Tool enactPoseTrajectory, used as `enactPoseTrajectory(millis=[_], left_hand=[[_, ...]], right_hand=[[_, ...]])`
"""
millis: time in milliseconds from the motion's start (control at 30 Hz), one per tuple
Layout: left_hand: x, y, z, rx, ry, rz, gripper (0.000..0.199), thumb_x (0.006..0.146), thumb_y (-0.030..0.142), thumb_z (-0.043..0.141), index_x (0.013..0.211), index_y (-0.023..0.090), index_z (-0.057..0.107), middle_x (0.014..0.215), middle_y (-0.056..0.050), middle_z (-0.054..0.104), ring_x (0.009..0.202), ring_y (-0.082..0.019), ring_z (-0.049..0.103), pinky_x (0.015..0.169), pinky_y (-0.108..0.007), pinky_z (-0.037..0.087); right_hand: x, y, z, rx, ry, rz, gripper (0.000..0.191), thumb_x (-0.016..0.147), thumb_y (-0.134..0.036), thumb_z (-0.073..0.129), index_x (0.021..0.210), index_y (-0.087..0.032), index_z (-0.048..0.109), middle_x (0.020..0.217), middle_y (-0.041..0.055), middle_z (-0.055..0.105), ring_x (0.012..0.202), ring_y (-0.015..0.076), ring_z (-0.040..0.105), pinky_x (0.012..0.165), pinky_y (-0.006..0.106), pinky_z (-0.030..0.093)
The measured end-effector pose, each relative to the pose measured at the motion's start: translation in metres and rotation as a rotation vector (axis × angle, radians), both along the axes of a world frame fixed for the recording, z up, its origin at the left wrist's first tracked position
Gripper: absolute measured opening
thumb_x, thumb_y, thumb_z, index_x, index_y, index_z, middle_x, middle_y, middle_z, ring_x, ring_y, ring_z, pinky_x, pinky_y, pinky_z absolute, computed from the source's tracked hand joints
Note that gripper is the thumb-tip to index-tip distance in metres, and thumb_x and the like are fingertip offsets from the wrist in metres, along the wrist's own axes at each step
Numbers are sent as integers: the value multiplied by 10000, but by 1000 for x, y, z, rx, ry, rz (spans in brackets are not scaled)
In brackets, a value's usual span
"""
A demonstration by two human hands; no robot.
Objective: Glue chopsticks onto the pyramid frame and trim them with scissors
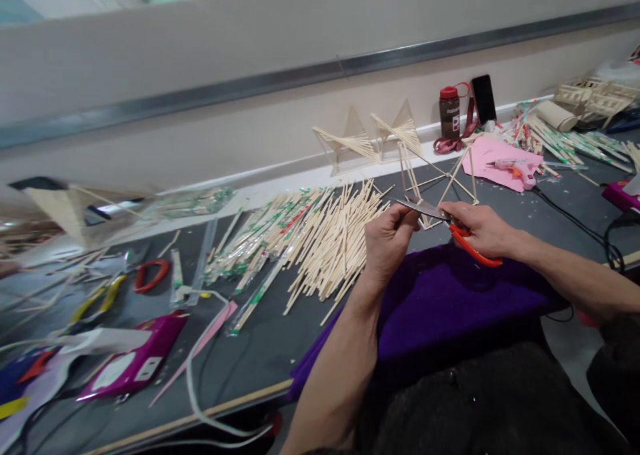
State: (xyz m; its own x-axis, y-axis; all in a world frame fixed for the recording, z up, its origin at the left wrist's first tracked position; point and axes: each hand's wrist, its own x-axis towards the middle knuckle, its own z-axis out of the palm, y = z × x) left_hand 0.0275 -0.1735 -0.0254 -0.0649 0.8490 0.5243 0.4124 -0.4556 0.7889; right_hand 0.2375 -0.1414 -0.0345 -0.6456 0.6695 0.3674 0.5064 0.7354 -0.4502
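Observation:
My right hand (477, 229) is closed on scissors with orange handles (475, 247), whose metal blades point left. The blades reach the fingertips of my left hand (387, 241), which is pinched closed; what it holds, if anything, is too small to make out. Under both hands lies a purple cloth (450, 301) over the table's front edge. Just beyond the scissors stands a frame of thin sticks (450, 175). A large pile of bare wooden sticks (333, 241) spreads to the left of my left hand.
Wrapped sticks (265, 235), red-handled pliers (151, 276) and yellow-handled pliers (103, 300) lie left. Two stick models (350, 145) lean on the wall. A bottle (449, 115), a phone (483, 99) and a glue gun (517, 170) on pink paper are at the back right.

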Motion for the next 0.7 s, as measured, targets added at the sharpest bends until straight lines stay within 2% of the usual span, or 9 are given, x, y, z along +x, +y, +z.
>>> enactPoseTrajectory(millis=[233,333,533,700], left_hand=[[0,3,-2,-57,-41,7,236,834,411,675,719,205,661,596,27,636,456,-81,457,458,-215,365],[-3,4,-2,-78,-31,-5,255,856,401,642,689,209,663,602,12,638,503,-95,493,462,-214,356],[-6,3,-2,-50,8,-26,307,876,388,625,631,205,654,568,7,606,523,-104,511,459,-217,335],[-7,1,-3,-15,59,-17,367,904,411,615,604,201,636,518,19,563,481,-97,479,451,-212,321]], right_hand=[[-1,3,0,-30,-11,-13,377,862,-226,529,1239,-215,539,1011,47,669,774,163,567,712,286,422],[-1,4,1,-62,-19,1,458,851,-292,597,1296,-214,521,1049,60,670,797,177,587,732,305,445],[0,3,1,-73,16,10,513,848,-382,643,1321,-226,522,1047,73,673,821,202,611,764,354,480],[-1,2,-1,-51,42,-3,651,818,-436,686,1400,-218,491,1074,88,662,864,226,613,781,389,493]])
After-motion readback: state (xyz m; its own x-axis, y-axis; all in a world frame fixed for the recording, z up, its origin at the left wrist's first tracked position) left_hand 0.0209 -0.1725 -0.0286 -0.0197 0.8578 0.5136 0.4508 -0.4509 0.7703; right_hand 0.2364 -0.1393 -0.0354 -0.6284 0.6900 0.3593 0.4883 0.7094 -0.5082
